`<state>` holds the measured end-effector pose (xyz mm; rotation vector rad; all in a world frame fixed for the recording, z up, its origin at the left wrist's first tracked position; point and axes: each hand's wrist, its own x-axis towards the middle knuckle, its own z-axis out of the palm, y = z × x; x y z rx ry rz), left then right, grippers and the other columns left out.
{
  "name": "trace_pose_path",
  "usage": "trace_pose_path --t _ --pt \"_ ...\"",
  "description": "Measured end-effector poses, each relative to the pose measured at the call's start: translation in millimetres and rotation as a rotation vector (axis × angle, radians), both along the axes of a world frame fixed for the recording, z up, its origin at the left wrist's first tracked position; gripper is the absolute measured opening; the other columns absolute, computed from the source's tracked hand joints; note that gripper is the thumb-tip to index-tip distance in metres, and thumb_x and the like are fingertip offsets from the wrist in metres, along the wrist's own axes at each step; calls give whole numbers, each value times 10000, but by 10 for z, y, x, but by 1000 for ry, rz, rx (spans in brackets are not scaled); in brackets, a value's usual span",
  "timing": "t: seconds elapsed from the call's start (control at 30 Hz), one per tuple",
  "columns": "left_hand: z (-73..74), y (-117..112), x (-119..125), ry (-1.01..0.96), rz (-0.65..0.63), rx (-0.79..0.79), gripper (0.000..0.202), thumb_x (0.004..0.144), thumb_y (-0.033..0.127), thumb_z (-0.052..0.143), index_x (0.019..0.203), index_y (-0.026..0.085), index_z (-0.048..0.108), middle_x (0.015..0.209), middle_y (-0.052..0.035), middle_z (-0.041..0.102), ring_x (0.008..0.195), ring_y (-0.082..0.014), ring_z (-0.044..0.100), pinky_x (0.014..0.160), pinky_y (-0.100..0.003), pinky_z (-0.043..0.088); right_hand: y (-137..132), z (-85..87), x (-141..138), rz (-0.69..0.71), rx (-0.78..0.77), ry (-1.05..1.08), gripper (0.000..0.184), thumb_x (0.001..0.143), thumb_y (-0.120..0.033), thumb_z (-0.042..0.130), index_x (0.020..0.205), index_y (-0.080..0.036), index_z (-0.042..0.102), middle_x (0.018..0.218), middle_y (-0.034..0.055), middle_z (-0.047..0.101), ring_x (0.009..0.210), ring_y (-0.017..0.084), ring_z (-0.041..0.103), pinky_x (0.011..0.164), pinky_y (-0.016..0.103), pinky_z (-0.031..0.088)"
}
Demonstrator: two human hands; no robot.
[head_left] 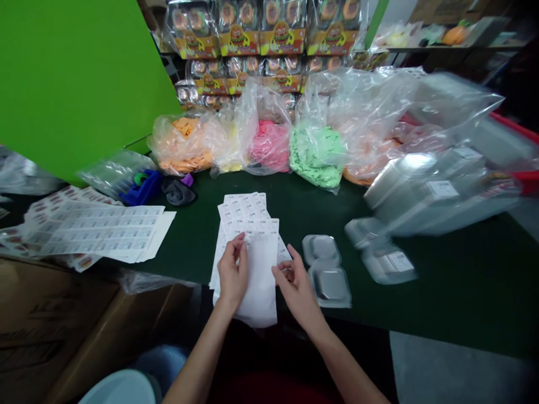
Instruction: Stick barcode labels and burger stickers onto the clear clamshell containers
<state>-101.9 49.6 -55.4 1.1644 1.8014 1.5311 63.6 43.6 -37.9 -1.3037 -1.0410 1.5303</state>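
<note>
A white sticker sheet lies on top of a fanned stack of printed sheets. Small dark print runs along its upper rows, and its lower part is blank. My left hand rests over the left side of this sheet, fingers curled and thumb close to the index finger; what lies between them is hidden. At the right edge of the sheet is my right hand, its thumb and a bent finger close together and the index finger raised. Any small thing in that pinch cannot be made out. Right of it lies an opened clear plastic clamshell box.
More clear boxes lie to the right, beside a bagged stack. Bags of orange, pink and green pieces line the back, before packaged toy burgers. Label sheets and a blue tape dispenser lie left.
</note>
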Motion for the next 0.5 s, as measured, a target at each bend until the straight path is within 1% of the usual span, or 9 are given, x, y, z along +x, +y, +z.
trace_pose_path --t 0.1,0.17,0.23,0.3,0.37,0.4,0.43,0.47,0.5 --pt "66 -311 242 271 -124 140 177 1043 255 586 1211 218 628 1487 -152 659 1367 -270 655 1143 -472 542 -158 83 134 -1 171 -149 400 937 -462 730 1277 -251 710 1176 69 688 996 217 645 852 339 529" --pt "91 -492 407 368 -234 234 266 1047 169 551 1301 231 597 1489 -144 660 1384 -258 647 1139 -456 551 -188 122 167 -18 161 -85 263 939 -457 733 1079 -234 740 1118 63 713 975 216 650 871 342 526" --pt "124 -602 532 368 -309 267 310 1053 144 524 1340 246 582 1497 -138 653 1370 -251 658 1113 -435 569 -155 145 183 -51 95 52 222 922 -438 748 961 -224 704 961 30 715 855 193 638 822 328 528" --pt "201 -632 590 266 -295 200 333 1070 182 511 1393 253 552 1474 -142 661 1216 -226 737 996 -386 619 -98 172 219 -45 82 125 201 905 -398 757 874 -222 668 855 0 680 797 176 613 794 310 515" --pt "332 -600 581 123 -260 46 350 1077 256 536 1426 241 536 1288 -119 742 919 -176 768 803 -316 627 -62 220 288 28 153 85 178 893 -343 760 817 -221 655 833 -10 656 806 172 599 790 298 494" --pt "412 -569 558 70 -272 -41 336 1070 291 564 1400 230 567 1124 -81 772 787 -154 730 728 -288 600 -61 251 332 73 199 45 169 891 -318 755 797 -222 652 826 -13 646 804 170 592 782 295 485" --pt "493 -535 530 49 -313 -101 265 1049 321 610 1289 216 640 964 -41 762 722 -146 685 687 -270 566 -71 283 380 117 238 4 164 895 -298 745 781 -224 653 815 -15 636 796 169 584 771 295 478" --pt "569 -501 500 55 -371 -132 169 1025 337 652 1116 204 703 866 -19 731 711 -143 653 690 -263 540 -89 312 431 153 266 -28 162 902 -285 733 771 -225 660 804 -15 632 785 169 579 761 296 476" --pt "635 -469 472 70 -424 -150 152 1012 343 672 991 200 719 815 -9 704 719 -145 634 697 -261 521 -113 335 488 178 281 -47 138 909 -281 728 788 -228 684 815 -11 644 789 172 587 763 301 483"
